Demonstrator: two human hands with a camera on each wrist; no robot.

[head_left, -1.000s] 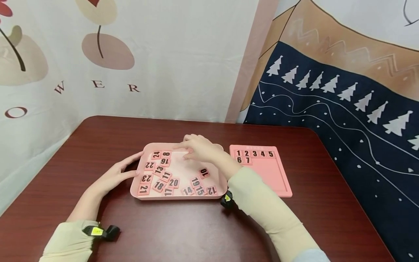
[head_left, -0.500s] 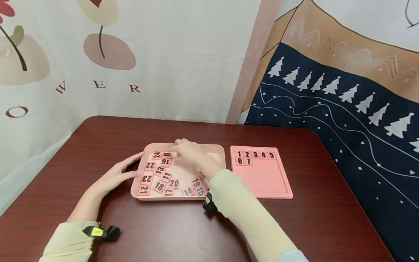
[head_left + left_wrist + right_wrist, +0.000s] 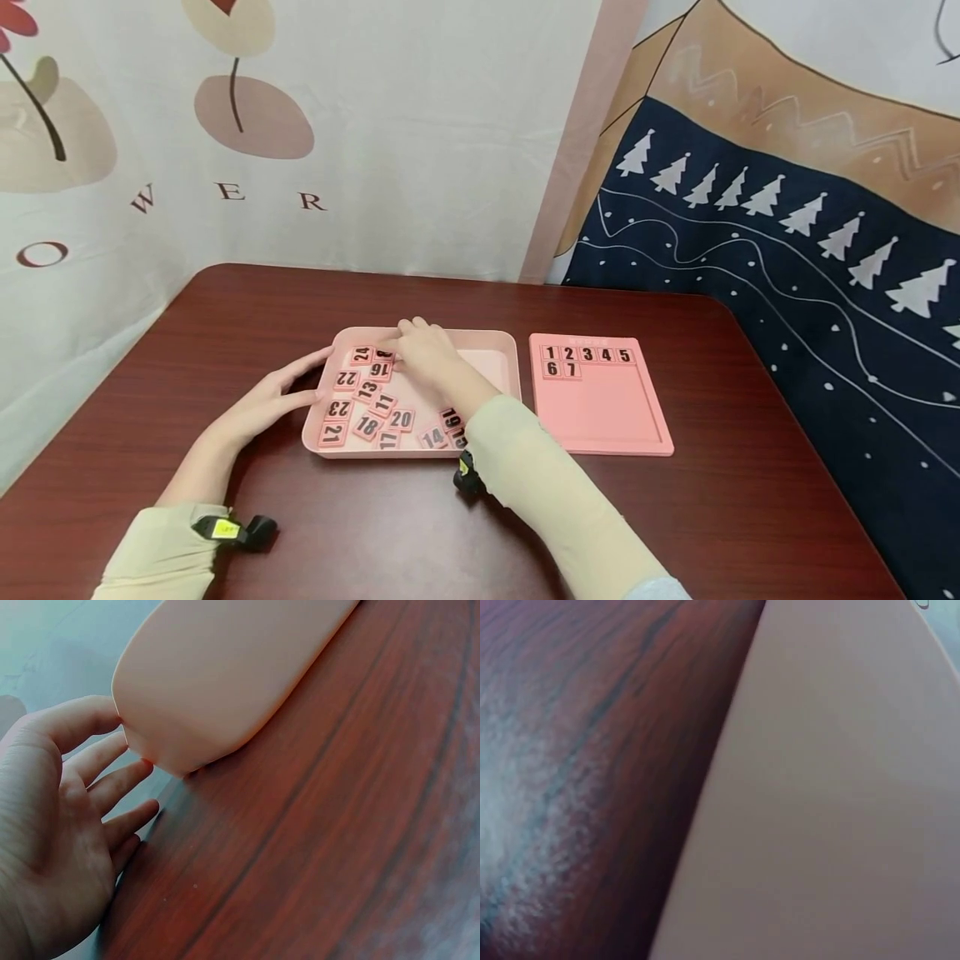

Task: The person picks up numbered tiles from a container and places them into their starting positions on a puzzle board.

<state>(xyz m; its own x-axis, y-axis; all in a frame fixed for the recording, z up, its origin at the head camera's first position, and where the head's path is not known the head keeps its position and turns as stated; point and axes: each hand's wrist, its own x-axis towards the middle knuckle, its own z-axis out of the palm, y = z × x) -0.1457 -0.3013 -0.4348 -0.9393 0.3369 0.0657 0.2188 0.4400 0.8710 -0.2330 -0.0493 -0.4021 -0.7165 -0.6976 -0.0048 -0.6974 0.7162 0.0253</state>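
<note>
Lying just left of the right grip [image 3: 426, 352], the nearer of 2: number tile [image 3: 383, 353], apparently 8, partly covered, long axis masked, beside tile 24 [image 3: 362, 355] in the pink tray's [image 3: 489, 354] far-left corner. Whether it is pinched cannot be told. Left grip [image 3: 262, 402]: spread, tray's left edge touched.

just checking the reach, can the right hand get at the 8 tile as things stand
Very likely yes: the right hand is over the tray, right at the partly hidden 8 tile, and no other tile seems to lie on top.
</note>
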